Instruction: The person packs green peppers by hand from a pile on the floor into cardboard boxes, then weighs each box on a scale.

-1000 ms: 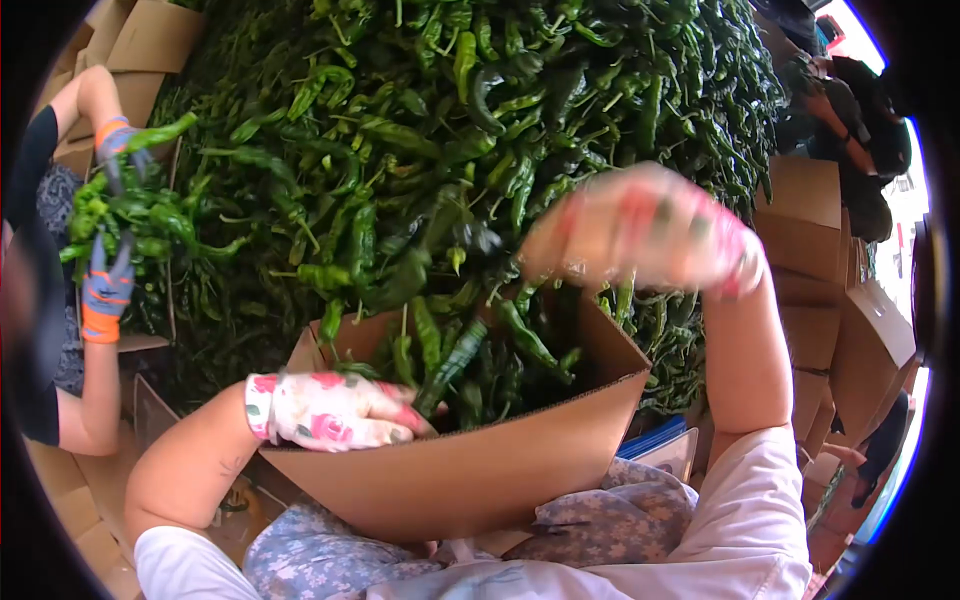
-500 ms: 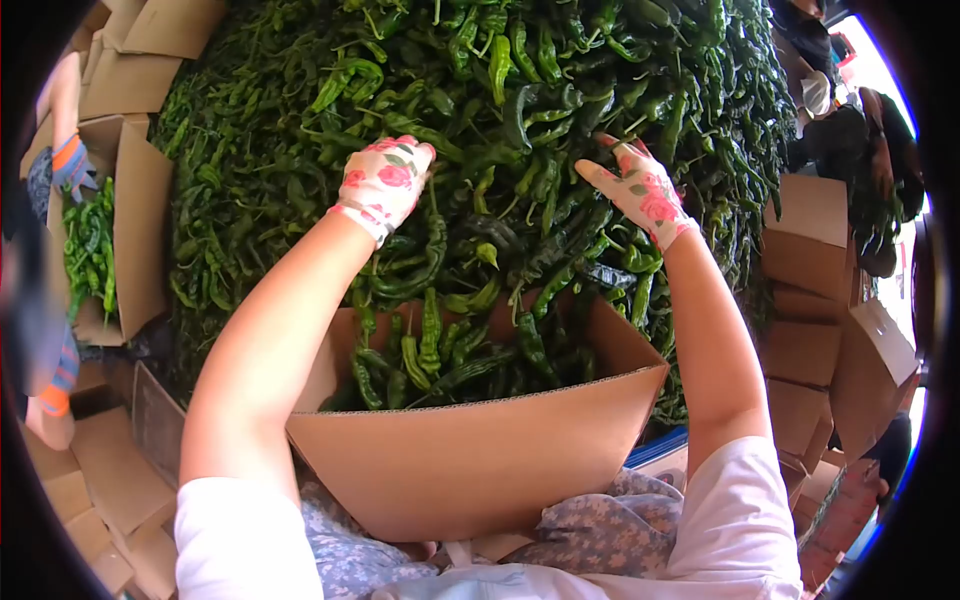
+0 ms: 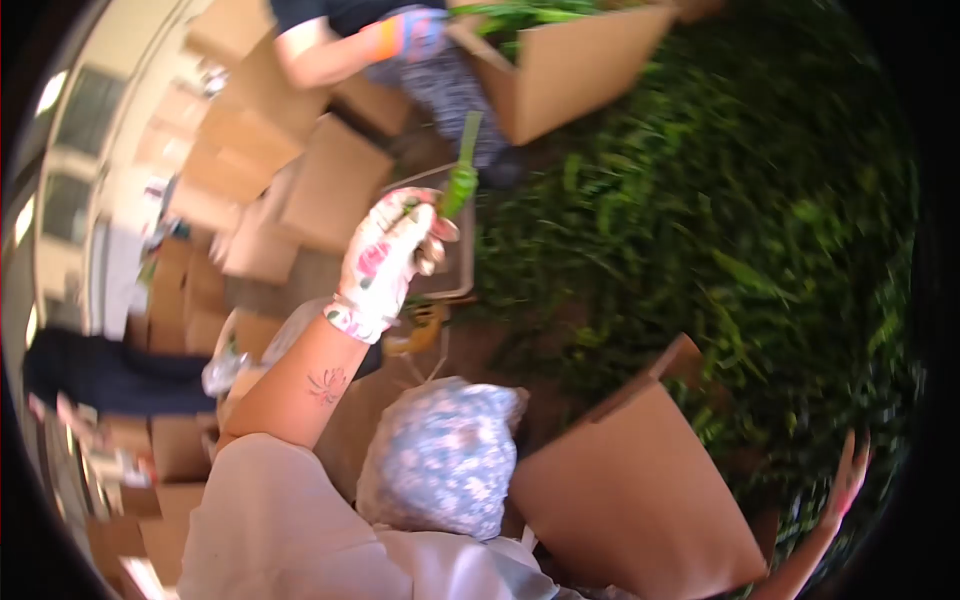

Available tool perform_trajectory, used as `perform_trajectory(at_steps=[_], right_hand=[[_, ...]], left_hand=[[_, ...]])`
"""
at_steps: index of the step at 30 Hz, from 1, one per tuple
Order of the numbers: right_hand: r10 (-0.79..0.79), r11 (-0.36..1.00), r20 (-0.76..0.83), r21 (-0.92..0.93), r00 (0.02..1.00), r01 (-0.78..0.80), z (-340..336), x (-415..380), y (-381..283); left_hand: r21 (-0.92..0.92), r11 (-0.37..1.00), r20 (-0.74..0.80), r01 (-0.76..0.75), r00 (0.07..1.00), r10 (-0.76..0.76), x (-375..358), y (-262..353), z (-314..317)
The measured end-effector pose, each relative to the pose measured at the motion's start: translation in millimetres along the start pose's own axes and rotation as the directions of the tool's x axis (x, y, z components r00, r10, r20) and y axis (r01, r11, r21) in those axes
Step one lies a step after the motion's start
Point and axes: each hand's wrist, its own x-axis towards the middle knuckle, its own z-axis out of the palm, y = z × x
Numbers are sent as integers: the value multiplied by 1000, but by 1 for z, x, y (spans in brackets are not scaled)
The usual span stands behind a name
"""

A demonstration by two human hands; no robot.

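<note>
My left hand (image 3: 395,245), in a white glove with pink flowers, is raised left of the pepper heap with its fingers closed round a green pepper (image 3: 459,190), whose stem end points up. A grey-rimmed crate (image 3: 466,250) lies beyond it. At the lower right my right hand (image 3: 850,478) is beside the heap of green peppers (image 3: 620,230), its fingers stretched out and blurred. Between the two arms, a cardboard box (image 3: 640,490) stands tilted in view against the heap; its contents are hidden from this angle.
A co-worker's gloved hand (image 3: 420,35) is at an open box (image 3: 590,70) of peppers at the top. Cardboard boxes (image 3: 335,185) are stacked on the left. Another person in dark clothes (image 3: 120,370) is at the far left.
The view has swung to the left and turned. My left hand has left the heap and now holds a pepper. My right hand appears at the lower right edge, fingers still spread.
</note>
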Motion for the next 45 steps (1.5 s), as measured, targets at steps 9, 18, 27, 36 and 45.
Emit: perform_trajectory(at_steps=[9,18,27,36,45], right_hand=[[-265,597,442,773,857,-214,1,79,112],[67,924,209,357,976,-140,12,38,-78],[-288,937,815,131,503,325,-41,-75,-225],[65,959,237,-282,969,4,-48,11,-136],[34,993,552,76,833,-91,29,13,-138]], left_hand=[[380,897,-800,-225,408,441,-141,117,-318],[859,512,-350,-6,724,595,-66,152,-200],[599,649,797,-469,425,-429,45,-3,224],[869,419,399,-264,874,-277,100,-209,325],[696,635,659,-335,649,-380,82,-214,326]])
